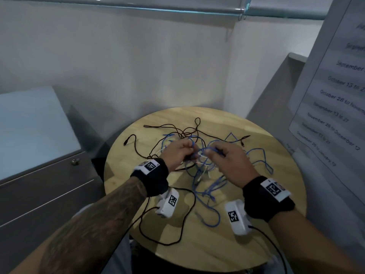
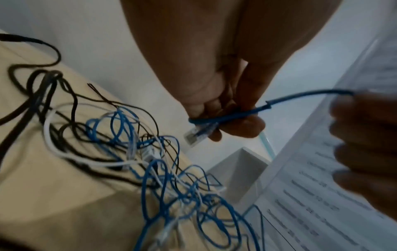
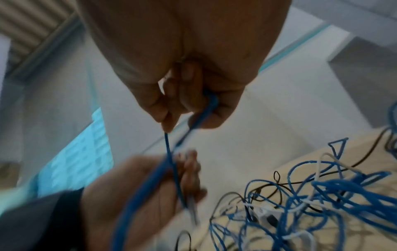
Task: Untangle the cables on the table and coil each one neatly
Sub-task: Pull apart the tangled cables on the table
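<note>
On the round pale wooden table (image 1: 256, 234), a tangle of thin blue, white and black cables (image 1: 199, 165) lies spread near its middle. Above that tangle, one thin blue network cable (image 2: 236, 115) is pinched near its clear plug (image 2: 194, 135) by the left hand (image 1: 178, 155), and a short way along by the curled fingers of the right hand (image 1: 231, 163). The plug end is best fed back through each loop, slack kept, never tugged. The plug is shown only by the left wrist view; from the head it is probably hidden behind knuckles.
</note>
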Tool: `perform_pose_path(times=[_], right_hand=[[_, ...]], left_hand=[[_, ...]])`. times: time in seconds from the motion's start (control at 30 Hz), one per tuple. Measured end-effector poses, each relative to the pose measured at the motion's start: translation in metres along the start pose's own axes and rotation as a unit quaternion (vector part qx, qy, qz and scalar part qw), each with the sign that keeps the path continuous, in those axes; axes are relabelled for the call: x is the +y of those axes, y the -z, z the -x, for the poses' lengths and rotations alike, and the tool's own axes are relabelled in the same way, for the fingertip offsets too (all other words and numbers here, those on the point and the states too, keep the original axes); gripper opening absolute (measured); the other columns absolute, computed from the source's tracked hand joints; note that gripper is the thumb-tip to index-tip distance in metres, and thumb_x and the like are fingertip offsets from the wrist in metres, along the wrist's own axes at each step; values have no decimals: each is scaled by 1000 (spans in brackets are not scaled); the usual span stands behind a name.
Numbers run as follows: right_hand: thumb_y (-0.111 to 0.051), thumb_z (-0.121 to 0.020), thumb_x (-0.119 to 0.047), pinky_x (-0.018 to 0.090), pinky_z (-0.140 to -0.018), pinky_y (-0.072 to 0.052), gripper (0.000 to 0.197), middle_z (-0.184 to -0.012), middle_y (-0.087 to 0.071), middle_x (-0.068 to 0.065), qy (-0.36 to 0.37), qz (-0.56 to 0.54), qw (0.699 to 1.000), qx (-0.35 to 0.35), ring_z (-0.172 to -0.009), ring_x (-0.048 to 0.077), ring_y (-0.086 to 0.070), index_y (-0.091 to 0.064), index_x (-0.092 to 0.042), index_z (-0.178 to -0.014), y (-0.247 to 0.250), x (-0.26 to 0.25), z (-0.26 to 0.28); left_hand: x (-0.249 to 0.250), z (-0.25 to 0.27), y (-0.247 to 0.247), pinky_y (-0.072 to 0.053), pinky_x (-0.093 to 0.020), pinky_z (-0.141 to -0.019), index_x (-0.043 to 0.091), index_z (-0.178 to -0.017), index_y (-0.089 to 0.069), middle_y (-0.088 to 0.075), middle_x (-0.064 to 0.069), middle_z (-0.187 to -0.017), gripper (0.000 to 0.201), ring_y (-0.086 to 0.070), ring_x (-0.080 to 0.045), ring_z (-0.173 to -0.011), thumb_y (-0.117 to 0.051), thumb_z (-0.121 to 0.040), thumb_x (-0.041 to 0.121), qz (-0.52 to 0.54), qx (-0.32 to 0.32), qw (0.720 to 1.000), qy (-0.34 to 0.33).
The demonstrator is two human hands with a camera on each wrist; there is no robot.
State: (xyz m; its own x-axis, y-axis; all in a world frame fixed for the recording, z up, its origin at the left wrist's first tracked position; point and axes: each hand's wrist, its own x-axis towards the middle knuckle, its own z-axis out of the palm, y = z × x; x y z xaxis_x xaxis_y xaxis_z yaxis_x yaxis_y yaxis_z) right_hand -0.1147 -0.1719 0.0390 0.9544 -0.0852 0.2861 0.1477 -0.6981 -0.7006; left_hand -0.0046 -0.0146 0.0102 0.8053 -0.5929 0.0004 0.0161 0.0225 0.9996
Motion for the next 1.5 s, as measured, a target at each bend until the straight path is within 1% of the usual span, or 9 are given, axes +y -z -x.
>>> perform_pose_path(times=[0.2, 0.4, 0.53, 0.7, 0.87, 1.03, 1.23, 1.37, 1.5], right_hand=[[-66, -97, -27, 10, -62, -41, 13, -80, -68, -7, -64, -15, 995, 70, -72, -1, -60, -71, -18, -88, 2, 35, -26], [-55, -102, -39, 31, -75, -46, 25, -94, -69, -11, -91, 35, 995, 11, -84, 8, -61, -74, -25, -110, -35, 82, -24], [-47, -106, -33, 29, -72, -43, 29, -90, -64, -13, -98, 31, 991, -83, -79, 9, -59, -67, -25, -126, -53, 83, -13], [-48, -106, -32, 33, -60, -41, 30, -62, -51, 3, -89, -5, 978, -187, -55, 19, -50, -58, -15, -84, -66, 52, 0], [-61, -100, -33, 37, -55, -47, 36, -60, -58, 22, -90, -138, 975, -149, -53, 34, -57, -59, -5, -78, -44, 21, -1], [-57, -103, -19, 24, -50, -46, 25, -51, -53, -9, -102, -238, 962, -84, -44, 9, -45, -66, -1, -87, -15, 10, -8], [-51, -105, -22, 4, -52, -35, 28, -53, -54, -30, -112, -135, 982, 72, -54, -10, -53, -68, -7, -88, -1, 37, -28], [-60, -101, -24, 11, -62, -43, 21, -77, -71, -16, -123, -123, 981, 87, -72, -3, -63, -71, -13, -86, -10, 55, -29], [-61, -100, -25, 17, -70, -46, 19, -89, -73, -12, -119, -99, 986, 59, -82, -1, -64, -76, -17, -95, -24, 62, -27]], left_hand=[[-12, 4, -8, -27, -32, -59, 0, -87, -57, -38, -3, -60, 29, -31, -15, -53, -34, -100, 12, 43, -125, 987, 89], [-25, 0, -4, -39, -30, -67, 8, -89, -56, -29, 1, -64, 29, -28, -12, -55, -32, -101, 19, 205, -172, 947, 176], [-30, -11, 5, -48, -28, -72, 11, -93, -54, -40, 5, -66, 23, -39, -9, -57, -35, -102, 19, 359, -87, 919, 139], [-37, -27, 29, -55, -32, -87, 6, -94, -56, -58, 0, -68, 25, -60, -11, -63, -35, -105, 14, 383, 56, 919, 70], [-46, -24, 23, -55, -31, -81, 0, -105, -59, -66, -7, -87, 19, -66, -20, -82, -45, -103, 13, 243, 84, 966, 14], [-38, -15, 7, -45, -15, -61, 10, -83, -64, -63, 13, -67, 26, -56, 2, -61, -46, -101, 5, -130, 14, 990, -52], [-30, 0, -15, -35, -34, -70, 5, -90, -62, -48, -7, -70, 31, -40, -19, -63, -36, -103, 15, 102, -160, 977, 92], [-23, 5, -17, -42, -32, -71, 5, -94, -58, -40, -1, -67, 29, -36, -15, -61, -33, -102, 18, 230, -248, 930, 146], [-17, 1, -9, -52, -29, -74, 8, -96, -56, -45, 4, -69, 26, -46, -9, -59, -33, -102, 18, 400, -199, 887, 120]])
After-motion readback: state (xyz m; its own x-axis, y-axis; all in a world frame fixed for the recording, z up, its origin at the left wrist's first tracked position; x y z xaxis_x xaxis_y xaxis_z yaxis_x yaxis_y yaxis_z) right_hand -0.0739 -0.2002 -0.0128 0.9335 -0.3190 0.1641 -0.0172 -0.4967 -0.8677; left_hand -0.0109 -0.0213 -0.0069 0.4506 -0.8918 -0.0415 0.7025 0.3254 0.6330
